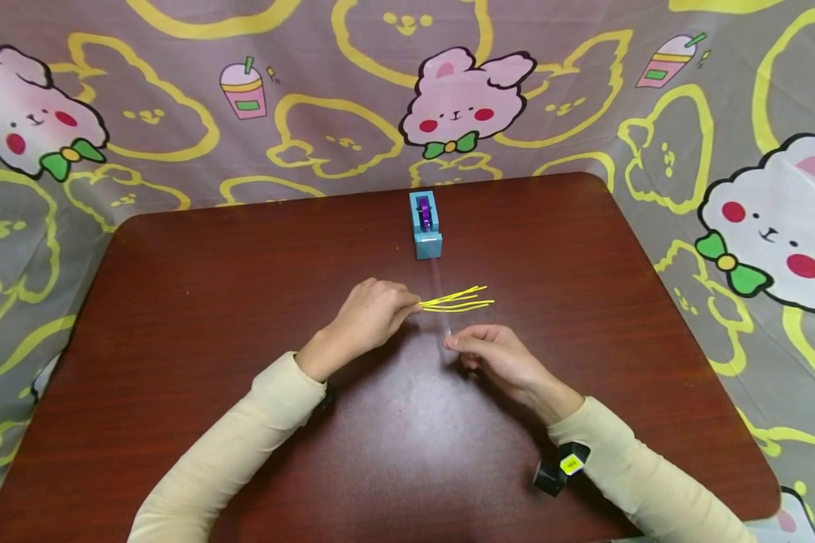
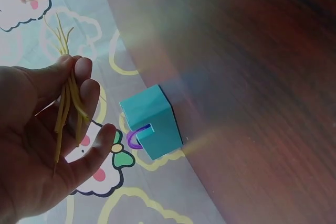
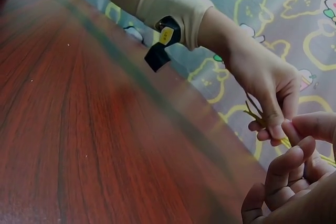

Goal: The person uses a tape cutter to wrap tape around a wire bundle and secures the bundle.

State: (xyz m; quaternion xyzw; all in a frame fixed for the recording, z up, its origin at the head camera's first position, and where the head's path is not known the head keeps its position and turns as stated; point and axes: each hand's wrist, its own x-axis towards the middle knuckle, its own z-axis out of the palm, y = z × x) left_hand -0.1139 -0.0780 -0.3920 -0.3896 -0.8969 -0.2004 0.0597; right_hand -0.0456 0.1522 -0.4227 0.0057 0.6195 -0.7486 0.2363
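Observation:
Between thumb and fingers, my left hand (image 1: 370, 315) pinches a bundle of thin yellow strands (image 1: 462, 309). Their ends fan out to the right in the head view; in the left wrist view, the other ends of the yellow strands (image 2: 64, 106) hang across the palm. My right hand (image 1: 505, 356) pinches the end of a strip of clear tape (image 1: 438, 277) between thumb and index finger. The strip runs taut from a blue tape dispenser (image 1: 429, 248) with a purple core (image 1: 424, 211), passing close by the strands.
The dark brown wooden table (image 1: 197, 302) has rounded corners, with the dispenser near its far edge. Patterned fabric (image 1: 312, 68) with cartoon rabbits hangs behind and at the sides. A black device with a yellow label (image 1: 572, 464) sits at the right wrist.

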